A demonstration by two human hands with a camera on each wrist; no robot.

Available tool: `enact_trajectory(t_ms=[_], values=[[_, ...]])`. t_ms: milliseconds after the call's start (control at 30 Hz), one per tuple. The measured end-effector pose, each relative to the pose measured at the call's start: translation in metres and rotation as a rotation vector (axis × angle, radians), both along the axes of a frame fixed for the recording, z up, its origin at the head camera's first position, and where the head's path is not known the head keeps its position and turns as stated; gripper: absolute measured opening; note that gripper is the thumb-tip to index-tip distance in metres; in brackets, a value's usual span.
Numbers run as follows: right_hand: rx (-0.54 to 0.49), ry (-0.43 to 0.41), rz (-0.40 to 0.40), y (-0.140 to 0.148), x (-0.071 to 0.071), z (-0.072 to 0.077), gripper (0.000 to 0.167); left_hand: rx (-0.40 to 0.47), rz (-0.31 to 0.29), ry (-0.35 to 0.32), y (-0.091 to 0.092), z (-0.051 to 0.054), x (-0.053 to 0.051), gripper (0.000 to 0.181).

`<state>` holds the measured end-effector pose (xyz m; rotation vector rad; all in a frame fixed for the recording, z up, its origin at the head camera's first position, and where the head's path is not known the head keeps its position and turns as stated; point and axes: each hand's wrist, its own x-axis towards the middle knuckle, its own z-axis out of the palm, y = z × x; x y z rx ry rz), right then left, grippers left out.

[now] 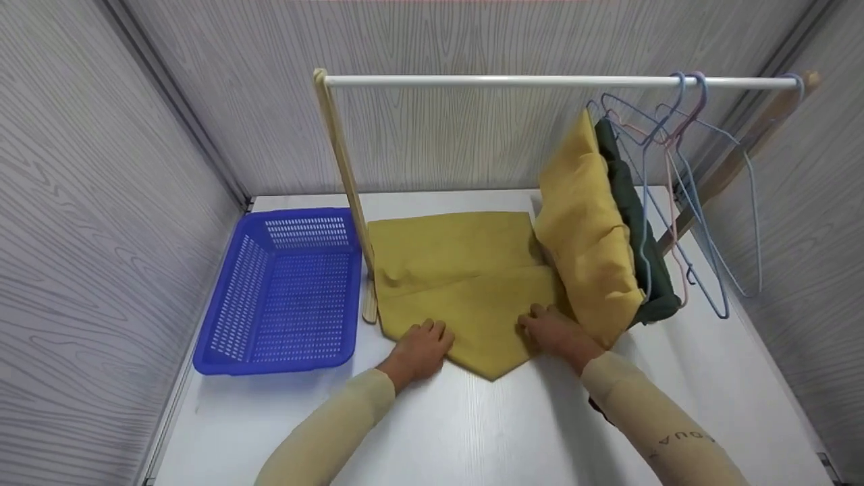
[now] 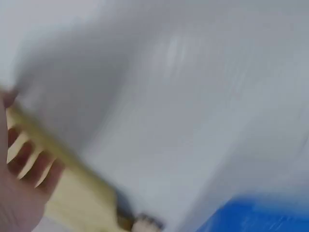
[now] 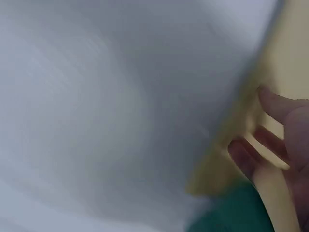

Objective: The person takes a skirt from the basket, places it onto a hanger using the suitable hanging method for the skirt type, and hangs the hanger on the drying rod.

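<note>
A mustard-yellow cloth (image 1: 466,277) lies on the white table, creased across its middle, with a pointed corner toward the near side. At its lower left edge my left hand (image 1: 420,349) rests with the fingers on the fabric; in the left wrist view that hand (image 2: 29,179) has slightly bent fingers, apart from the thumb. On the cloth's lower right part lies my right hand (image 1: 557,332). The right wrist view has this hand's thumb and fingers apart over the yellow fabric (image 3: 217,166). Both wrist views are blurred.
A blue plastic basket (image 1: 280,368) stands left of a rack with wooden legs (image 1: 341,162) and a white bar (image 1: 499,81). At the right hang a yellow puffy fabric item (image 1: 587,236), a dark green one (image 1: 631,202) and several hangers (image 1: 750,202). The yellow item is close to my right hand.
</note>
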<state>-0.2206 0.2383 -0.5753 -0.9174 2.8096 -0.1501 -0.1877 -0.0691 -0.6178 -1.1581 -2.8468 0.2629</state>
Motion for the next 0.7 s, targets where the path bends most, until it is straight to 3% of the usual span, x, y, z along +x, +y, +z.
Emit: enact_trajectory(t_ms=[67,133,233,300,367,433,500,600,700], values=[[-0.02,-0.006,-0.016,0.0,0.005,-0.007,0.015,-0.028,0.045,0.061,0.002,-0.011,-0.002,0.015],[-0.05,0.002,-0.028,-0.002,0.007,-0.011,0.015,-0.054,0.104,0.078,0.003,-0.013,-0.009,0.01],[-0.059,0.007,0.015,-0.005,0.009,-0.012,0.018,-0.032,0.247,-0.042,0.002,-0.004,-0.022,0.008],[-0.049,-0.045,0.04,-0.007,0.01,-0.012,0.023,0.047,0.342,-0.154,0.001,0.003,-0.029,0.007],[-0.023,-0.108,0.052,-0.008,0.012,-0.011,0.033,0.148,0.393,-0.231,0.0,0.008,-0.034,0.009],[-0.007,-0.179,0.036,-0.007,0.014,-0.011,0.043,0.207,0.39,-0.255,0.0,0.01,-0.034,0.022],[-0.017,-0.217,0.016,-0.007,0.016,-0.011,0.052,0.215,0.348,-0.221,0.001,0.008,-0.03,0.049],[-0.034,-0.256,-0.049,-0.007,0.017,-0.01,0.055,0.164,0.261,-0.082,0.012,-0.001,-0.017,0.091],[-0.036,-0.293,-0.128,-0.01,0.016,-0.007,0.054,0.126,0.182,0.074,0.033,-0.02,0.004,0.103]])
